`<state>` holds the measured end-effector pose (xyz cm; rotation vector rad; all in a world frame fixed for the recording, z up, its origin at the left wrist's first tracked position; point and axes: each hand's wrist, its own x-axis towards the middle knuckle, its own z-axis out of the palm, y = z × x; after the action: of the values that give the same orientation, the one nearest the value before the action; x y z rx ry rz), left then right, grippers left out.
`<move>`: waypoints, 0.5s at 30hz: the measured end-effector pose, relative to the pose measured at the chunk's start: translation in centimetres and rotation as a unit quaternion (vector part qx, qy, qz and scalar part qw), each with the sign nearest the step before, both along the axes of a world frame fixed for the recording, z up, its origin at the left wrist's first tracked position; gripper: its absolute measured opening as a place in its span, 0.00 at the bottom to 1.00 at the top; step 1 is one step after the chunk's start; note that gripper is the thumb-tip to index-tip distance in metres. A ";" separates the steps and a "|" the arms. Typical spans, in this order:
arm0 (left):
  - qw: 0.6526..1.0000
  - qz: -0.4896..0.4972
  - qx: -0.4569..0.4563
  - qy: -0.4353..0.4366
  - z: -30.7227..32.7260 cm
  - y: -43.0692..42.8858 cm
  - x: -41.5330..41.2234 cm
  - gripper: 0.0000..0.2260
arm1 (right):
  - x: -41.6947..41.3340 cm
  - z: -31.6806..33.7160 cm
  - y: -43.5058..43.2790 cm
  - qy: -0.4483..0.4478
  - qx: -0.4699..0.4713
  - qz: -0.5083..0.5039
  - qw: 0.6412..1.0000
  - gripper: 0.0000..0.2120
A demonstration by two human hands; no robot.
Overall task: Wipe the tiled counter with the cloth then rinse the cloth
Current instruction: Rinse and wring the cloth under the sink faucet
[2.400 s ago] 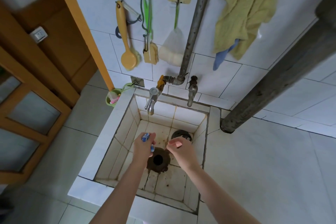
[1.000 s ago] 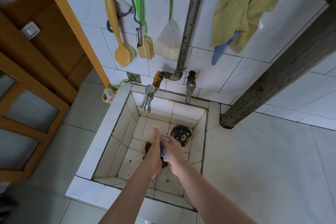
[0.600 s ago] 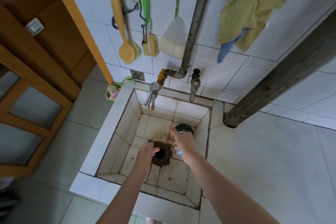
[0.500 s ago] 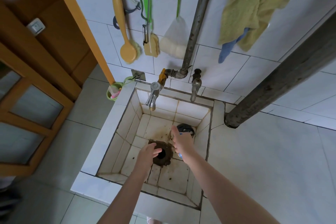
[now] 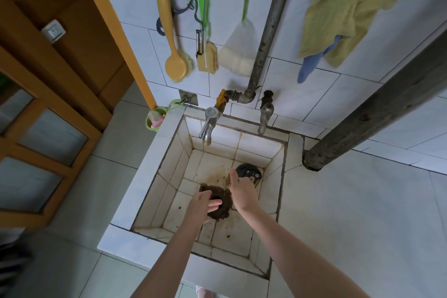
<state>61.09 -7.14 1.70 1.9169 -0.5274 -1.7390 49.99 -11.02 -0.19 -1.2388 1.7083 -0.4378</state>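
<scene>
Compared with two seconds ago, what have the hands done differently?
The blue cloth went from the left hand to the right hand, and the hands parted. The left hand's fingers now spread empty over the drain; the cloth is hidden. Taps, hanging brushes unchanged.

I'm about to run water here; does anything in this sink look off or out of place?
Yes. The drain is uncovered and ringed with crusty brown grime, while a dark round disc, likely its cover, lies apart from it in the back right corner of the sink. Brown stains streak the floor tiles around it.
</scene>
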 end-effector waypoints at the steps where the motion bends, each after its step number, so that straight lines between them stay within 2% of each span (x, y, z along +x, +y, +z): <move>1: 0.999 0.021 0.014 0.047 0.2 0.0 -0.1 0.13 | 0.1 0.2 0.1 -0.026 -0.004 -0.019 0.999 0.27; 2: 0.991 0.045 0.032 0.120 0.3 0.1 -0.3 0.15 | 0.2 0.4 0.2 -0.074 -0.003 -0.042 0.996 0.27; 4: 0.962 0.092 0.042 0.252 0.1 -0.1 -1.0 0.19 | 0.5 0.9 0.6 -0.228 0.037 -0.062 0.971 0.26; 5: 0.951 0.126 0.035 0.280 0.0 -0.3 -1.4 0.20 | 1.0 1.2 0.8 -0.298 0.066 -0.065 0.950 0.26; 6: 0.943 0.172 0.026 0.285 -0.3 -0.5 -1.7 0.20 | 1.6 1.7 1.1 -0.328 0.083 -0.063 0.939 0.27; 8: 0.929 0.254 0.008 0.270 -0.4 -1.3 -2.0 0.18 | 2.5 1.6 1.5 -0.278 0.104 -0.052 0.953 0.32; 9: 0.932 0.261 -0.003 0.251 -0.5 -1.6 -2.0 0.18 | 2.7 1.3 1.6 -0.222 0.112 -0.039 0.968 0.36; 11: 0.957 0.228 -0.026 0.175 -0.7 -1.9 -1.9 0.15 | 2.9 1.1 1.6 -0.101 0.104 0.006 0.989 0.34; 13: 0.980 0.180 -0.061 0.062 -0.6 -1.9 -1.9 0.11 | 2.8 1.4 1.5 -0.089 0.083 -0.006 0.993 0.37; 15: 0.986 0.140 -0.086 -0.017 -0.8 -1.9 -1.6 0.09 | 1.8 1.7 1.3 -0.147 0.070 -0.077 0.984 0.36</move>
<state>59.49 -9.09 0.95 1.8046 -0.3855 -1.4379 51.75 -9.71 1.48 -0.8951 1.5569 -0.5543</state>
